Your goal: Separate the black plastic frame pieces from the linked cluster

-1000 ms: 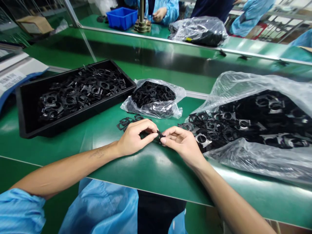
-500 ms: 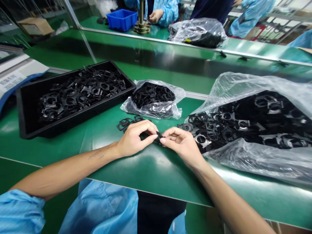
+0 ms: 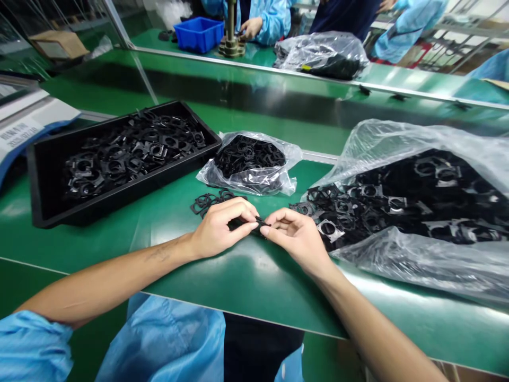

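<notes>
A small black plastic part (image 3: 259,223) sits between my two hands, just above the green table (image 3: 254,270). My left hand (image 3: 222,223) pinches it between thumb and fingers. From the other side, my right hand (image 3: 296,233) grips its edge with thumb and fingertips. Fingers cover much of it, so its full shape is hidden. Behind my left hand lie several loose black ring-shaped parts (image 3: 204,201). Close to my right hand, black square frames with round holes (image 3: 330,229) spill from a large clear plastic bag (image 3: 397,249).
To the left stands a black tray (image 3: 131,193) heaped with black parts. A smaller clear bag (image 3: 288,183) of black rings lies beyond my hands. Across a metal rail, a co-worker's hand (image 3: 252,27) is beside a metal post (image 3: 230,32) and a blue bin (image 3: 199,34).
My hands stay nearly in place, both still holding the black part, which appears slightly turned. Across the rail, the co-worker's hand has shifted a little toward the post.
</notes>
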A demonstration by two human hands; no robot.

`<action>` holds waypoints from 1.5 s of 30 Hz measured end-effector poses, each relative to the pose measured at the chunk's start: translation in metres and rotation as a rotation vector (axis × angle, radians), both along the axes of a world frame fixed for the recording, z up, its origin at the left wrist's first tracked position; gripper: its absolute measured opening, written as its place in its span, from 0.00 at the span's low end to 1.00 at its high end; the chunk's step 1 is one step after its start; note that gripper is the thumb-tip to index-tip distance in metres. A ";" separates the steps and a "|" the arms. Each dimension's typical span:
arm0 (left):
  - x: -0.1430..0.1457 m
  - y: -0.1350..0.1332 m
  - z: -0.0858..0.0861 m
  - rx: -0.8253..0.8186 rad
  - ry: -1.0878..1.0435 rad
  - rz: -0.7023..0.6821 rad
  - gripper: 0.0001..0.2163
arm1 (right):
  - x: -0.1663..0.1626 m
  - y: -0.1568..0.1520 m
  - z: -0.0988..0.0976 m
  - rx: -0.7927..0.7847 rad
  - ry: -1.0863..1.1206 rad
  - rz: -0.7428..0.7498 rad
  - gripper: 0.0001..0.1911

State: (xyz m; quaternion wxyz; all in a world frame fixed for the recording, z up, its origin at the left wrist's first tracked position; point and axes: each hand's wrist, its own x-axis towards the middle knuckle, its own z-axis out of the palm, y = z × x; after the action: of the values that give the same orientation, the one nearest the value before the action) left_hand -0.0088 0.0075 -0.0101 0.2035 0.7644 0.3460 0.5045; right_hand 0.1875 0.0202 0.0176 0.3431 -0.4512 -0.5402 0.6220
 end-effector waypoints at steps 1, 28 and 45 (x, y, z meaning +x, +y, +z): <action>0.000 0.000 0.000 0.002 0.000 -0.001 0.05 | 0.000 0.000 0.000 0.000 -0.005 -0.002 0.21; 0.000 0.000 -0.001 -0.011 0.001 -0.023 0.04 | 0.000 -0.001 0.000 0.103 -0.045 0.032 0.19; 0.001 -0.001 0.000 -0.027 0.010 -0.022 0.03 | 0.000 -0.002 0.001 0.195 -0.121 0.037 0.17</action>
State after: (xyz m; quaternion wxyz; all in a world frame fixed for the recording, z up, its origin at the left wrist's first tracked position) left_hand -0.0077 0.0065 -0.0105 0.2176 0.7680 0.3452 0.4936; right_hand 0.1879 0.0183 0.0185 0.3406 -0.4423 -0.6262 0.5443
